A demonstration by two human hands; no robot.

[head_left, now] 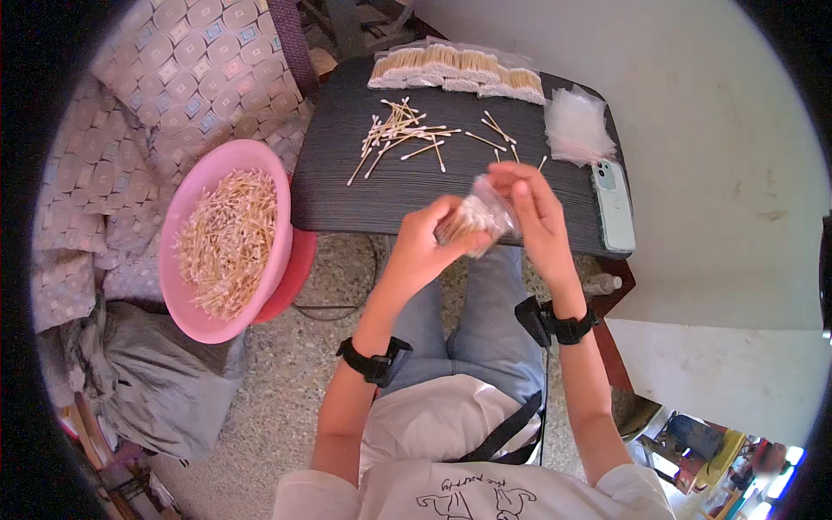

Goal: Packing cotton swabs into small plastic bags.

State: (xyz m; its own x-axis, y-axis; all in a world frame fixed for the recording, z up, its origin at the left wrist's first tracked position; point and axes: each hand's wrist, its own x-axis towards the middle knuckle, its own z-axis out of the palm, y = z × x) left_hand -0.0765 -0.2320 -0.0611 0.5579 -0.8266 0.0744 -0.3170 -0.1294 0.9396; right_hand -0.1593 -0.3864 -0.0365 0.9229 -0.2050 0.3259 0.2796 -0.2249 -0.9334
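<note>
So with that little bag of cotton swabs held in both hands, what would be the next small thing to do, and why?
Probably close the bag's mouth. The left hand grips the small clear bag with a swab bundle inside, and the right hand pinches its upper edge. Packed bags already lie in a row at the back of the dark table, so it likely joins them afterwards.
</note>
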